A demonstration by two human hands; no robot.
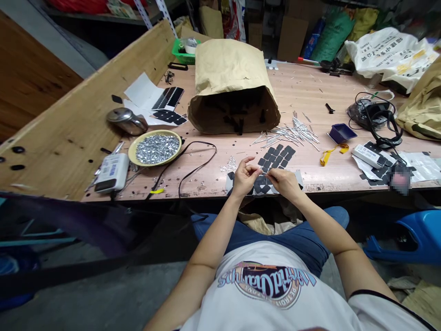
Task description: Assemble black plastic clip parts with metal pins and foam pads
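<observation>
Black rubber pads (274,158), many on a backing sheet (230,184); left hand (245,177) and right hand (284,184) pinched, any held piece unclear.

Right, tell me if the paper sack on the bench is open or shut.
Open. The brown paper sack lies on its side with its mouth gaping, dark pieces visible inside.

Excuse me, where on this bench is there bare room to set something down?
Bare tabletop shows right of the paper sack, behind the steel pins and left of the black cables, though small bits lie scattered there. It is crowded around the left hand, right hand and black pads, and by the yellow plate.
</observation>
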